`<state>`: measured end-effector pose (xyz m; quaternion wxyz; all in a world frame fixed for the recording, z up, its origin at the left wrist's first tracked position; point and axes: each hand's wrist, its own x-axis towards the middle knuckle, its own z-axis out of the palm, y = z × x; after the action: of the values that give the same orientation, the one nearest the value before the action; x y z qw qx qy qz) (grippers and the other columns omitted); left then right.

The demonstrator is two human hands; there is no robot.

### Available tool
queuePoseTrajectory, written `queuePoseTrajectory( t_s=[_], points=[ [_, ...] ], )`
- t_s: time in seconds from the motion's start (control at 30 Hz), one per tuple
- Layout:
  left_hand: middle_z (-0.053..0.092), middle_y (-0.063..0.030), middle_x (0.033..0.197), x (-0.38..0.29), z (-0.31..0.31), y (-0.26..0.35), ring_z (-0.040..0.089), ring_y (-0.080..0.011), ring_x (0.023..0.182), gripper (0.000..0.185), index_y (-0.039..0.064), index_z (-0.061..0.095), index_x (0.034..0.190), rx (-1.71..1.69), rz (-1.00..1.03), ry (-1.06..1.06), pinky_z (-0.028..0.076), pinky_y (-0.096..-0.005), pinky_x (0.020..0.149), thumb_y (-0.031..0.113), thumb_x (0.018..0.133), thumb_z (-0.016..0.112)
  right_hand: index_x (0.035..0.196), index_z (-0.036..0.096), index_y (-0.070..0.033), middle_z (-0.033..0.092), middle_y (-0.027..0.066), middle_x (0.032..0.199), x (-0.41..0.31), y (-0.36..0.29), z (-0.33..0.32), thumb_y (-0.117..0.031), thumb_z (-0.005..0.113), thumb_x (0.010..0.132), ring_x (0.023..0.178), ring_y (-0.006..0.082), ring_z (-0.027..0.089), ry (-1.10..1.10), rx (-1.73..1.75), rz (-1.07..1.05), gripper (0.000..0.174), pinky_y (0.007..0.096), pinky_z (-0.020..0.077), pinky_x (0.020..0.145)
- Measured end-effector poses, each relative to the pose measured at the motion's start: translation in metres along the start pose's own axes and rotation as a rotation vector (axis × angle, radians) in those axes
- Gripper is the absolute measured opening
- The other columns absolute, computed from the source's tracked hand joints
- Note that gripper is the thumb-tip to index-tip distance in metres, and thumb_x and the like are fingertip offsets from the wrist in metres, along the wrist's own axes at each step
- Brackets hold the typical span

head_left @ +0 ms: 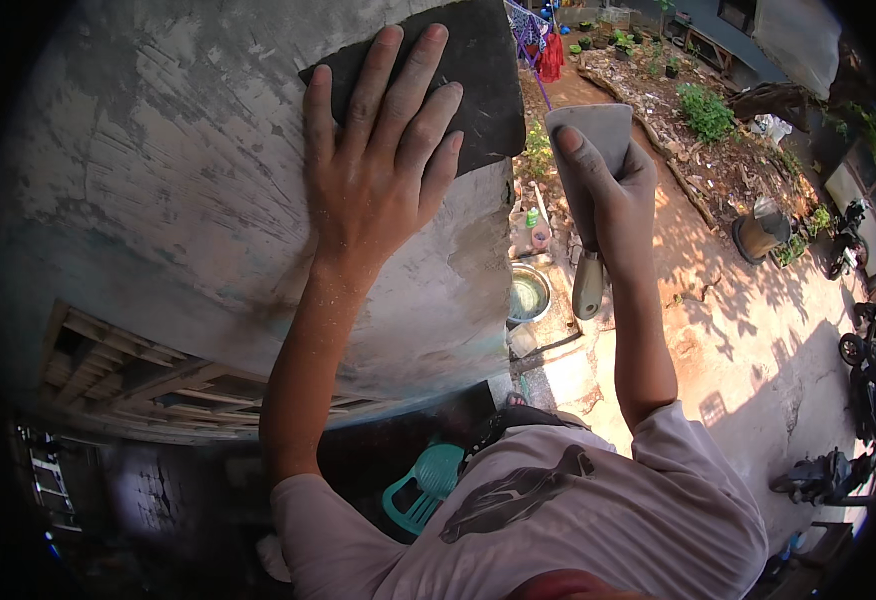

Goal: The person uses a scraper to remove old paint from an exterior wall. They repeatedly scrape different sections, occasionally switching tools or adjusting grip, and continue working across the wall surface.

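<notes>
My left hand [378,150] lies flat with its fingers spread, holding a dark flat sheet [486,97] against a rough grey plastered wall [182,150]. The sheet reaches the wall's right corner; whether it is sandpaper or another material I cannot tell. Pale dust coats the fingers and forearm. To the right of that corner, apart from the wall, my right hand [625,195] grips a putty knife [595,124]. Its wide metal blade points up with my thumb pressed on its face, and the handle hangs below the palm.
A slatted wooden vent [130,367] sits low in the wall. Below me stands a green plastic chair [426,484]. Down on the ground are a round basin [528,294], a cylindrical container [762,229], several plants [704,109] and parked motorcycles [869,367].
</notes>
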<state>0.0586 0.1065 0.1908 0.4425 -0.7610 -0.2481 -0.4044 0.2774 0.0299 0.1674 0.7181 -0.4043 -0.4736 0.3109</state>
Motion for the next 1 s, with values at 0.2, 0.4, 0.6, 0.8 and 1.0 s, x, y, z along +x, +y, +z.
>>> queuePoseTrajectory(
  t_s=[0.2,0.4,0.6,0.8,1.0],
  points=[
    [0.035,0.0077,0.165,0.014,-0.013,0.004,0.028,-0.0203,0.154,0.075,0.033,0.047,0.153,0.193,-0.013,-0.168,0.014,-0.0568,0.125,0.066,0.088,0.063,0.101,0.072,0.003,0.071,0.0048,0.084,0.041,-0.029,0.026,-0.037,0.083,0.088,0.070,0.0063,0.062,-0.088,-0.040,-0.189,0.044,0.0208,0.0459,0.060],
    [0.037,0.0010,0.165,0.014,-0.023,0.002,0.030,-0.0268,0.153,0.080,0.030,0.047,0.153,0.167,0.035,-0.227,0.018,-0.0593,0.123,0.060,0.083,0.072,0.101,0.072,0.005,0.075,0.0095,0.087,0.039,-0.014,0.026,-0.042,0.083,0.084,0.074,0.0123,0.070,-0.140,-0.006,-0.179,0.051,0.0266,0.0546,0.066],
    [0.036,0.0090,0.164,0.014,-0.024,-0.001,0.030,-0.0202,0.153,0.075,0.033,0.046,0.153,0.167,0.070,-0.254,0.016,-0.0560,0.125,0.062,0.087,0.067,0.101,0.072,0.005,0.074,0.0072,0.085,-0.001,0.035,0.009,-0.041,0.082,0.087,0.075,0.0100,0.068,-0.156,0.007,0.047,0.049,0.0264,0.0530,0.067],
    [0.041,-0.0009,0.161,0.009,-0.005,0.004,0.032,-0.0295,0.152,0.069,0.026,0.045,0.153,0.125,0.063,-0.069,0.023,-0.0617,0.120,0.048,0.092,0.069,0.103,0.073,0.004,0.074,0.0088,0.086,0.015,0.006,0.003,-0.041,0.080,0.088,0.076,0.0120,0.069,-0.069,-0.004,-0.100,0.048,0.0278,0.0552,0.069],
    [0.040,-0.0007,0.163,0.010,-0.008,0.011,0.033,-0.0293,0.151,0.072,0.025,0.043,0.155,0.135,0.003,-0.130,0.021,-0.0604,0.122,0.051,0.092,0.067,0.102,0.072,0.006,0.075,0.0104,0.086,0.040,-0.016,0.019,-0.041,0.081,0.087,0.076,0.0121,0.070,-0.148,-0.017,-0.198,0.050,0.0281,0.0556,0.067]
  ],
)
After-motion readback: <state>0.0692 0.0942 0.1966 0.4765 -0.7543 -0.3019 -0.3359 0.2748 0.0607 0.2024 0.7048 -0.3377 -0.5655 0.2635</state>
